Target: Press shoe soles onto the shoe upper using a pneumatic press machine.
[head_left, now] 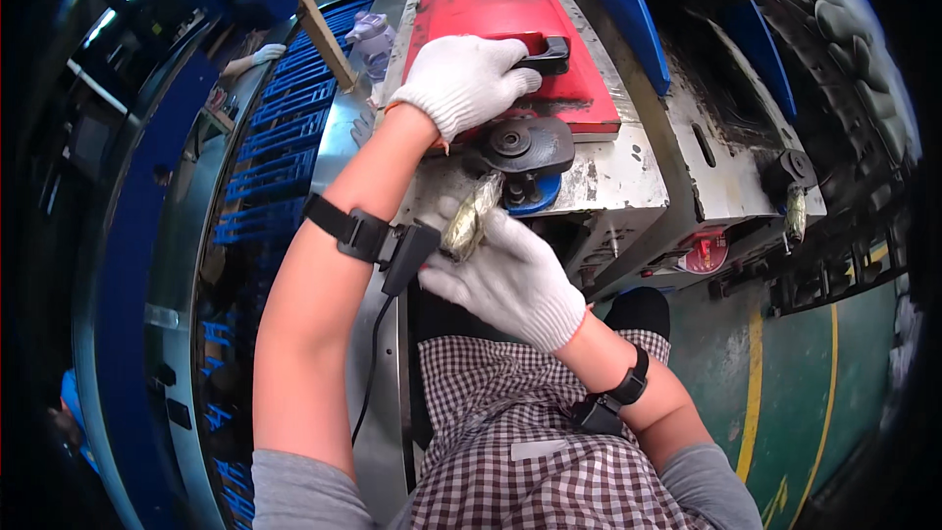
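Note:
My left hand (466, 83), in a white knit glove, is closed on the black handle (551, 56) of a red metal cover (491, 0). Its fingers hide part of that handle. Lower down, my right hand (520, 280), also gloved, cups a lever handle (471, 221) wrapped in shiny yellowish tape. The thumb lies on one side and the fingers pass behind it. This lever meets a dark, round-topped metal clamp (520, 142) with a blue base (535, 194), at the front of the pale machine table (618, 182).
At the right, a second machine (706, 137) has a similar wrapped lever (796, 214). Blue slatted racking (285, 108) runs along the left, near a purple bottle (373, 39) and a wooden post (329, 39). Another person's gloved hand (267, 54) shows far left. The green floor (716, 363) has yellow lines.

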{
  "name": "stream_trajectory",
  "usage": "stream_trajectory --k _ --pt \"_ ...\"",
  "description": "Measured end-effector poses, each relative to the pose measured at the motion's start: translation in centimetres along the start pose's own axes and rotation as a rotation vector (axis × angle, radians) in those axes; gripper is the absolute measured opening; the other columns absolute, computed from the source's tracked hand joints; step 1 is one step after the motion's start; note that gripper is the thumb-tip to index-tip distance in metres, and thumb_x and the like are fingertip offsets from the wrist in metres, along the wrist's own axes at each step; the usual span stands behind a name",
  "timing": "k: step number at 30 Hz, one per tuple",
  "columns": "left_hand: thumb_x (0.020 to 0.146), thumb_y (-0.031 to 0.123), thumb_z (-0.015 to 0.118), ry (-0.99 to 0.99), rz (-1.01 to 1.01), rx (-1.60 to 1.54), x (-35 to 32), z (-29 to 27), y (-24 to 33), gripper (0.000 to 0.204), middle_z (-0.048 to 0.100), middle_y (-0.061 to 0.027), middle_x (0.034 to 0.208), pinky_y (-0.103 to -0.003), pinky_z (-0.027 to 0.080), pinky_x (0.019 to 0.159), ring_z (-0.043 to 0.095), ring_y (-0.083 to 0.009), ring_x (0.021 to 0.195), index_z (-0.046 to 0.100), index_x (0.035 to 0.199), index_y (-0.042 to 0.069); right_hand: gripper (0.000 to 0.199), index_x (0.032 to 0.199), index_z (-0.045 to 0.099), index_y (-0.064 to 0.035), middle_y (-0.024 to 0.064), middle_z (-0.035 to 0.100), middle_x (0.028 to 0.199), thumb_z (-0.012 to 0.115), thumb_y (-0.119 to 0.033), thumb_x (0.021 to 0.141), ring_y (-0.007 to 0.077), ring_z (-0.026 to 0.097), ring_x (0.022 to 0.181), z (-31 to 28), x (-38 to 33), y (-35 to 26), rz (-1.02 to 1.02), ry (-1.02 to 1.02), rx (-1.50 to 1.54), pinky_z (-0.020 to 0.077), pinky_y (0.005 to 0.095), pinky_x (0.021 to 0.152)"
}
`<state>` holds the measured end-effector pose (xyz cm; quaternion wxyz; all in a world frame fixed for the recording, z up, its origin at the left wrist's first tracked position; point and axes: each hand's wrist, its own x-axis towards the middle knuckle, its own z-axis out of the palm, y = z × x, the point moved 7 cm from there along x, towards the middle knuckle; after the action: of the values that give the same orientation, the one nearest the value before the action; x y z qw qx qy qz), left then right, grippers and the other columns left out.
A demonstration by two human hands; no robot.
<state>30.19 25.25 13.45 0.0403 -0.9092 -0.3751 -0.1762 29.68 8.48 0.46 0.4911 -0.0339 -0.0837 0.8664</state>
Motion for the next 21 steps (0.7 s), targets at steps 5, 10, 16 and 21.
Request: stream_trajectory --k 5,10,16,21 --pt "0.096 0.05 0.06 -0.022 0.001 0.012 0.4 0.3 0.0 0.039 0.073 -0.0178 0.092 -0.051 0.054 0.08 0.071 -0.0395 0.091 0.071 0.101 0.013 0.041 0.125 0.062 -0.0088 -0.0012 0.06 0.091 0.062 -0.043 0.102 0.0163 0.057 0.082 -1.3 -1.5 -2.5 -0.016 0.02 0.147 0.0474 0.0352 0.071" --pt "0.095 0.052 0.059 -0.015 -0.013 0.051 0.3 0.3 -0.3 0.041 0.075 -0.0165 0.095 -0.049 0.055 0.081 0.072 -0.0381 0.091 0.074 0.107 0.016 0.055 0.13 0.057 -0.0001 0.0001 0.056 0.085 0.053 -0.05 0.106 0.0159 0.054 0.078 -2.5 -5.9 -9.9 -0.263 0.064 0.23 0.0454 0.0307 0.065" --pt "0.096 0.049 0.059 0.025 0.034 0.03 0.1 0.6 -0.1 0.039 0.074 -0.0172 0.095 -0.047 0.055 0.083 0.071 -0.0382 0.091 0.074 0.11 0.016 0.053 0.135 0.054 -0.0084 0.004 0.061 0.091 0.044 -0.054 0.109 0.0194 0.057 0.074 -4.1 -7.4 -11.8 -0.412 0.367 -0.475 0.0466 0.0311 0.062" --pt "0.096 0.049 0.059 -0.079 -0.013 0.012 0.3 0.1 0.2 0.04 0.074 -0.0171 0.094 -0.047 0.054 0.082 0.071 -0.0383 0.091 0.073 0.109 0.015 0.041 0.133 0.043 -0.006 0.0149 0.067 0.089 0.052 -0.03 0.101 0.0223 0.067 0.067 -2.1 -6.8 -10.8 -0.396 0.46 -0.778 0.0545 0.0316 0.058"
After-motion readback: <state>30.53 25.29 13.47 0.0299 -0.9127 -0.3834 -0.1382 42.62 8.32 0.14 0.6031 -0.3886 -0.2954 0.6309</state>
